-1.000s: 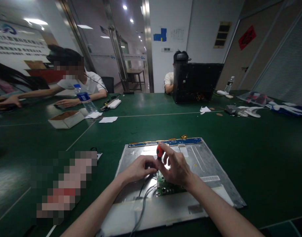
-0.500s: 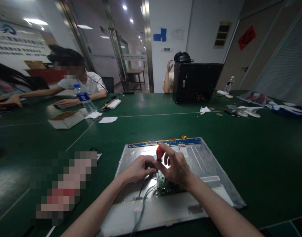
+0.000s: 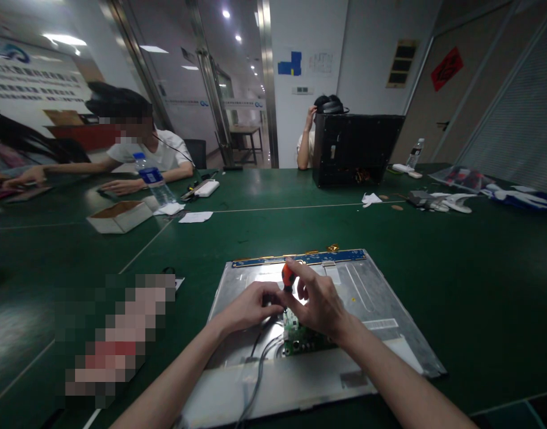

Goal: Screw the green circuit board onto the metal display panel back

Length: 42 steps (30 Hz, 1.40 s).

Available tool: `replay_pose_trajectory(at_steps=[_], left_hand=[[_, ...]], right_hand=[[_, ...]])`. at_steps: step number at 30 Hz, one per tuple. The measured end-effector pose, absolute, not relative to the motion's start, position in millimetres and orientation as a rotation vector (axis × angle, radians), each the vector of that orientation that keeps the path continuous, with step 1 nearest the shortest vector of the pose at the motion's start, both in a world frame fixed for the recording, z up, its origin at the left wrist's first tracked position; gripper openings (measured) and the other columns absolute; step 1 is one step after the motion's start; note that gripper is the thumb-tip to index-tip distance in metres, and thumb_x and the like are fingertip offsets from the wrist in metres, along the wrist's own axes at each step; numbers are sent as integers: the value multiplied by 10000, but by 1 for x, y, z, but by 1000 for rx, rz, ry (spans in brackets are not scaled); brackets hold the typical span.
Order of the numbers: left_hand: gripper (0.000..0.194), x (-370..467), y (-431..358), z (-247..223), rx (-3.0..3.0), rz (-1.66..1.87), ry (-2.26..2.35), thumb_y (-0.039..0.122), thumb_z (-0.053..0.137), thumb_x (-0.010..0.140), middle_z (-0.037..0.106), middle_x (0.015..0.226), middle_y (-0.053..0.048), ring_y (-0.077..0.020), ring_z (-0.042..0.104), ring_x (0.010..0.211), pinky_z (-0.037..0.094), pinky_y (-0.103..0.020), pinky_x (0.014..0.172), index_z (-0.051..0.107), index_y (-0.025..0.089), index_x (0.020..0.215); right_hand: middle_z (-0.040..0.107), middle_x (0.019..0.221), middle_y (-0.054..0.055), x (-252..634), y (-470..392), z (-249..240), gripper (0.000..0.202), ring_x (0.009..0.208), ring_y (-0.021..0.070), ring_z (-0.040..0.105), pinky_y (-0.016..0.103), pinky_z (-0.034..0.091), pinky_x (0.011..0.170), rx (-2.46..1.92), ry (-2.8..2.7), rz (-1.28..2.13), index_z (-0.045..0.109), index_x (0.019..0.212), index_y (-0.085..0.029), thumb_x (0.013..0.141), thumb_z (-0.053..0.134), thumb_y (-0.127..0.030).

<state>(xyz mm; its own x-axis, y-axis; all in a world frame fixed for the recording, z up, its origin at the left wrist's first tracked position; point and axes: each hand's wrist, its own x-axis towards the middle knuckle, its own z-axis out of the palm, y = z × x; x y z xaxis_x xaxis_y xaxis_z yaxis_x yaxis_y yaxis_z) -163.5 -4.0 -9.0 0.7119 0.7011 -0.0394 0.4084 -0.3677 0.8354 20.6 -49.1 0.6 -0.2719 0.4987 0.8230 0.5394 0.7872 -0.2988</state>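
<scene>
My right hand (image 3: 322, 301) grips a small red and black screwdriver (image 3: 288, 276), which stands nearly upright with a fingertip on top of its handle. The lower end points down at the left edge of a green circuit board (image 3: 294, 342). Beside the screwdriver, my left hand (image 3: 254, 305) is closed, thumb and fingers pinched close to the shaft; what they hold is hidden. Beneath both hands lies a flat silvery display panel (image 3: 381, 292) with a blue strip board (image 3: 345, 257) along its far edge. Dark cables (image 3: 261, 372) run from the circuit board toward me.
Left of the panel lies a pixelated item (image 3: 134, 322). Farther back stand an open white box (image 3: 121, 219) and a water bottle (image 3: 154, 179). A black computer case (image 3: 358, 149) stands across the green table, with gloves (image 3: 452, 202) at right. Other people sit at the left and behind the case.
The screwdriver handle has shifted very slightly left; my hands otherwise keep their place. Behind the case, a person's hand has moved to their head. At the far left, another person's hand has moved.
</scene>
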Motion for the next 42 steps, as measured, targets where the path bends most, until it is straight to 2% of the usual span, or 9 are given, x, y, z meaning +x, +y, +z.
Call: replay_pose_trajectory(at_steps=[5, 10, 14, 20, 29, 37, 42], left_hand=[[42, -163, -5, -9, 2013, 415, 870, 177, 615, 754, 595, 704, 15, -140, 519, 682, 405, -251, 652, 638, 156, 726], [88, -164, -4, -13, 2001, 395, 855, 241, 641, 765, 620, 726, -3, -160, 547, 719, 433, -260, 668, 645, 153, 759], [85, -165, -1, -14, 2003, 388, 845, 239, 645, 769, 616, 723, -1, -155, 539, 710, 427, -260, 667, 654, 155, 776], [56, -164, -2, -11, 2007, 408, 851, 202, 626, 763, 581, 693, 17, -138, 507, 679, 398, -251, 650, 647, 159, 734], [85, -164, -2, -15, 1996, 413, 823, 234, 626, 778, 596, 708, 5, -145, 525, 685, 411, -257, 646, 633, 152, 756], [74, -163, -4, -9, 2005, 432, 837, 209, 626, 760, 588, 700, 14, -141, 519, 682, 401, -260, 666, 635, 154, 712], [42, -162, -5, -8, 2007, 438, 847, 183, 619, 751, 584, 696, 21, -136, 512, 673, 399, -253, 660, 639, 156, 727]], right_hand=[[631, 917, 44, 21, -49, 2, 617, 542, 113, 534, 234, 429, 429, -779, -1942, -27, 206, 1438, -226, 895, 499, -206], [653, 908, 66, 20, -50, 0, 644, 538, 128, 550, 258, 457, 428, -795, -1950, -27, 182, 1453, -161, 869, 453, -151], [644, 836, 33, 20, -49, -1, 621, 504, 121, 522, 253, 447, 426, -822, -1925, -62, 199, 1443, -196, 886, 473, -179], [618, 856, 23, 21, -49, 1, 586, 492, 102, 490, 235, 409, 413, -789, -1925, -58, 232, 1416, -237, 907, 524, -246], [647, 905, 51, 21, -50, 1, 633, 536, 116, 535, 258, 461, 457, -780, -1921, 11, 228, 1443, -195, 865, 481, -136], [612, 846, 15, 21, -48, 1, 582, 499, 99, 483, 232, 385, 410, -767, -1894, -83, 240, 1420, -230, 907, 515, -219], [611, 867, 25, 21, -50, 4, 568, 515, 100, 498, 232, 408, 421, -755, -1916, -37, 248, 1429, -238, 918, 498, -224]])
